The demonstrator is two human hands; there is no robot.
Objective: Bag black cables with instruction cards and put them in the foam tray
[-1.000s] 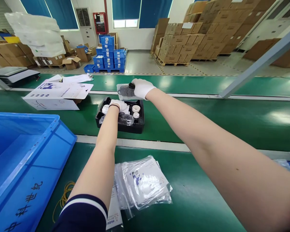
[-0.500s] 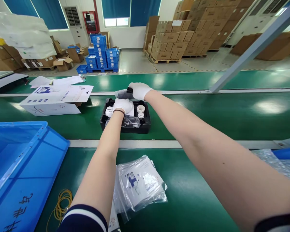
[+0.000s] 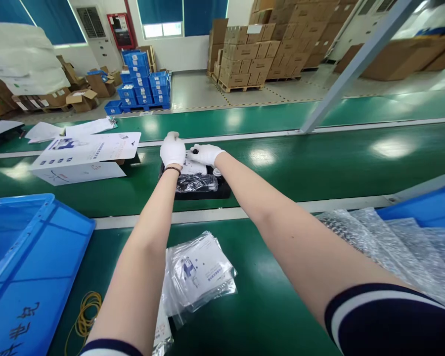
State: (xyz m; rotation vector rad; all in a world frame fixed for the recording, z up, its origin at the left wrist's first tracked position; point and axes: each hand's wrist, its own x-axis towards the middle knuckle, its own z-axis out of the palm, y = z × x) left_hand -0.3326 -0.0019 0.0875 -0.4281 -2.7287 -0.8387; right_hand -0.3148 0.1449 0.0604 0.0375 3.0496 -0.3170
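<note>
The black molded tray (image 3: pixel 222 192) lies on the green conveyor ahead of me, partly hidden by my hands. My left hand (image 3: pixel 173 150), white-gloved, is over its back left corner; the fingertips are hidden behind the hand. Beside it, my right hand (image 3: pixel 205 155), also gloved, has its fingers closed around a small piece with a black round end (image 3: pixel 195 151). The rest of that piece is hidden. In the tray's front part lies a dark item in clear plastic (image 3: pixel 196 183). A white printed sheet (image 3: pixel 193 166) and a white round part (image 3: pixel 217 172) show behind it.
An open white printed box (image 3: pixel 85 153) stands left of the tray. Nearer are a blue crate (image 3: pixel 74 217), bagged booklets (image 3: pixel 203 272) and yellow rubber bands (image 3: pixel 83 316). Bubble-wrap bags (image 3: pixel 385 247) lie at right. A grey metal post (image 3: pixel 356 69) slants up beyond the belt.
My right hand has come down and left to the tray's back edge; the plastic-wrapped dark piece it held up is now mostly hidden. My left hand has shifted to the back left corner.
</note>
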